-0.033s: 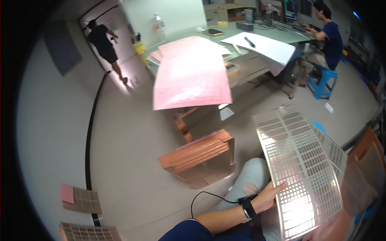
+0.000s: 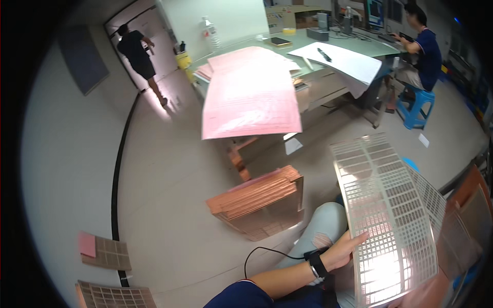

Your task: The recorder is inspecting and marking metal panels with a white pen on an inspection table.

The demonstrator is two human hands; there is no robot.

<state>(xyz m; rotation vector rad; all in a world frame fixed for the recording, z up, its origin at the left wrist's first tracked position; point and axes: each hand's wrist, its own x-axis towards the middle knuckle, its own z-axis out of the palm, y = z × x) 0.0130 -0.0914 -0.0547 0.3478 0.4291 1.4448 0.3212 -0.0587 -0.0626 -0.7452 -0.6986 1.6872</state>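
Remotely, I saw the sheet (image 2: 391, 215) stretch lengthwise near to far, rightward of my left hand (image 2: 339, 254), which gripped its left edge, while my right hand (image 2: 422, 294) showed at its near end, fingers too hidden to tell.

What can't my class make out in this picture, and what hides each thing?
Head view: left hand: most fingers hidden behind the silvery, rectangular, gridded metal sheet.
Head view: right hand: mostly hidden by that sheet and the lower edge; grip unclear.
Head view: long, glossy pink sheet: print lost to glare and blur.
Head view: brown, gridded panel, lower left: cut off by the lower edge.
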